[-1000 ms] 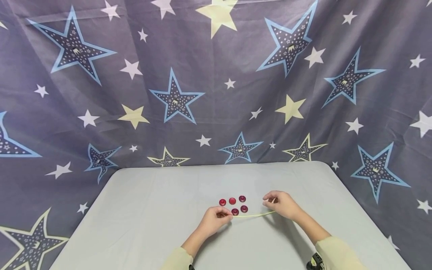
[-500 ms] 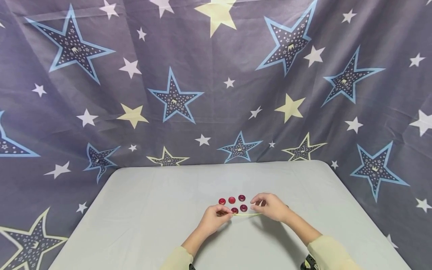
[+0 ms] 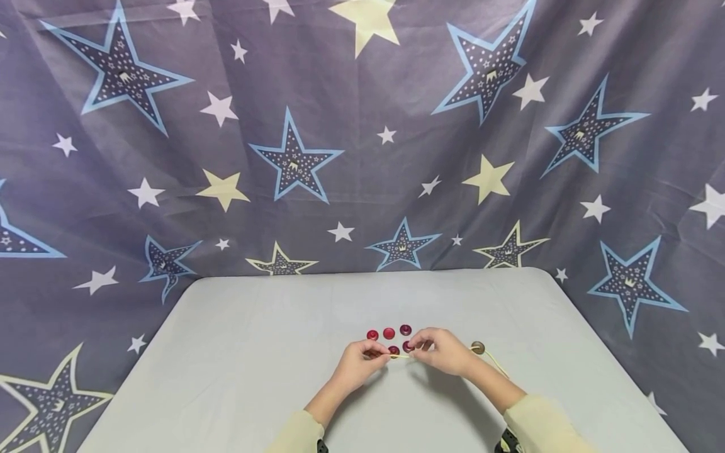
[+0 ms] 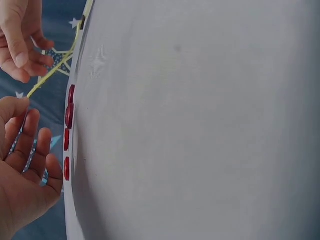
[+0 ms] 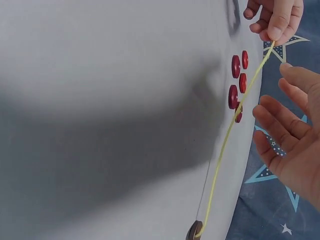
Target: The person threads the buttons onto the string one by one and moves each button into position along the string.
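Note:
My left hand pinches one end of a yellow string between thumb and fingertips. The string runs across to a round brown button-like disc, where it passes through or against it, on the right. My right hand is close to the left one, its thumb and fingers spread apart beside the string in the right wrist view, gripping nothing. Just beyond the hands lie several round red discs, among them a bright red one and a dark red one. The right fingertips overlap another dark disc in the head view.
A pale cloth-covered table lies under the hands. Behind it and at both sides hangs a dark curtain printed with stars. More string trails from the brown disc toward the right forearm.
My right hand has moved left along the string toward the left hand, uncovering the brown disc behind it. The left hand keeps its pinch and has barely moved.

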A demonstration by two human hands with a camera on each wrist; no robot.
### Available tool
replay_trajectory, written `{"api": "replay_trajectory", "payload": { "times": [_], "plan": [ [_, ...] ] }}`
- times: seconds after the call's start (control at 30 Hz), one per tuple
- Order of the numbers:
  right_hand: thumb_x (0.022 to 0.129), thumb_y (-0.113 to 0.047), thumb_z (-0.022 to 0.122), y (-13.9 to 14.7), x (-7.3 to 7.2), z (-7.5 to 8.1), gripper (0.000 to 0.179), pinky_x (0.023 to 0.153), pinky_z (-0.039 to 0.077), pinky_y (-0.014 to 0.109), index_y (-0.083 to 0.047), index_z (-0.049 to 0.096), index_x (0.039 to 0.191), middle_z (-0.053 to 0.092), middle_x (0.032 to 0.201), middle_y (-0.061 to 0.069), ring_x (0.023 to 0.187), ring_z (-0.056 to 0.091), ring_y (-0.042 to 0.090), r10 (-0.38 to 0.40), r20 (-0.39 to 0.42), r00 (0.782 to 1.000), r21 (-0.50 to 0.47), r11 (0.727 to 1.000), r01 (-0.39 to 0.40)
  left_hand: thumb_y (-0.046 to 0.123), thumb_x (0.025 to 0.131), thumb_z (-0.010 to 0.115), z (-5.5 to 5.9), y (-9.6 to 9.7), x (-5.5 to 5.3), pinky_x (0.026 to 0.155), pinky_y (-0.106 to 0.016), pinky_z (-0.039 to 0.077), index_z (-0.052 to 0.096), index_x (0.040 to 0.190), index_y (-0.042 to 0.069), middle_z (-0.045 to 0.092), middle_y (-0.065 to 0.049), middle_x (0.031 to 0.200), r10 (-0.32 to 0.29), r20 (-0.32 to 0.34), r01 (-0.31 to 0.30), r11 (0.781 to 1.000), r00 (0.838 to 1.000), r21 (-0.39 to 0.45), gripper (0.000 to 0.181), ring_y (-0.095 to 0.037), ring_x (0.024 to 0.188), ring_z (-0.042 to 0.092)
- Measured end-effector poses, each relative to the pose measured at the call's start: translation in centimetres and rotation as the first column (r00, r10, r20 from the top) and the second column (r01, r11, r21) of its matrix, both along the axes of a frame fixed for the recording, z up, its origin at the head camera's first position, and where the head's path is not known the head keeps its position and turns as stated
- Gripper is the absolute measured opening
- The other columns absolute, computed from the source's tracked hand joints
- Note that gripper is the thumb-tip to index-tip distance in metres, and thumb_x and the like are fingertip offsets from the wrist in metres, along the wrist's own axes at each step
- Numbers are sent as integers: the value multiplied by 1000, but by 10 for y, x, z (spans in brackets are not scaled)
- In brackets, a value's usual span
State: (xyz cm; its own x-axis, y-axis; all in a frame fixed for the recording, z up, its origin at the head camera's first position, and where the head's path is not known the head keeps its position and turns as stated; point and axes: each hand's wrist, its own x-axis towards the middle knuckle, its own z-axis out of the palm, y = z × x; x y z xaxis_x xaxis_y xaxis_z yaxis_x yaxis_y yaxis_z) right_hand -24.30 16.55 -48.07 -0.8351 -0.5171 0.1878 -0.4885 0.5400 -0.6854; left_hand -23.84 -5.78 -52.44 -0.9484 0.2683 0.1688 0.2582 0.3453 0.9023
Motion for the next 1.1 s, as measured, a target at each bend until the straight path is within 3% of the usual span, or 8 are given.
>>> {"api": "replay_trajectory", "payload": {
  "times": [0.1,0.33,0.63,0.8,1.1],
  "plan": [
    [84,-12,66,-2,0,-1,14,74,51,35,-2,68,94,69,92,10,81,62,20,2,5,1000,-3,1000,-2,14,81,71,-1,0,-1,64,-17,47,71,85,6,69,-6,78,-1,0,1,1000,1000,1,9,-5,69,56],
    [82,-12,67,-7,0,-3,15,73,51,33,-2,68,93,69,94,10,78,59,7,-1,12,1000,0,1000,1,14,82,70,-2,0,-1,64,-17,48,71,86,8,69,-5,79,0,7,0,1000,1000,2,7,-3,69,56],
    [83,-7,66,-17,3,-5,13,77,51,35,0,67,93,68,92,13,81,61,15,22,10,1000,-11,1000,-22,13,82,70,-1,1,0,63,-17,47,71,85,8,69,-6,80,-7,-2,7,1000,1000,13,6,-1,69,55],
    [84,-10,66,-21,3,-8,12,79,51,38,-5,68,95,68,94,8,84,61,20,15,33,999,-8,1000,-15,13,82,70,1,2,0,63,-17,47,71,85,8,70,-6,81,-13,-6,13,1000,1000,8,7,0,70,55],
    [84,-13,65,-25,3,-11,11,78,51,36,-10,68,94,67,89,-2,81,58,6,-6,60,998,23,1000,4,14,82,71,2,3,0,62,-17,46,71,84,8,70,-6,82,-17,-7,17,1000,1000,20,7,-1,71,55]
  ]
}}
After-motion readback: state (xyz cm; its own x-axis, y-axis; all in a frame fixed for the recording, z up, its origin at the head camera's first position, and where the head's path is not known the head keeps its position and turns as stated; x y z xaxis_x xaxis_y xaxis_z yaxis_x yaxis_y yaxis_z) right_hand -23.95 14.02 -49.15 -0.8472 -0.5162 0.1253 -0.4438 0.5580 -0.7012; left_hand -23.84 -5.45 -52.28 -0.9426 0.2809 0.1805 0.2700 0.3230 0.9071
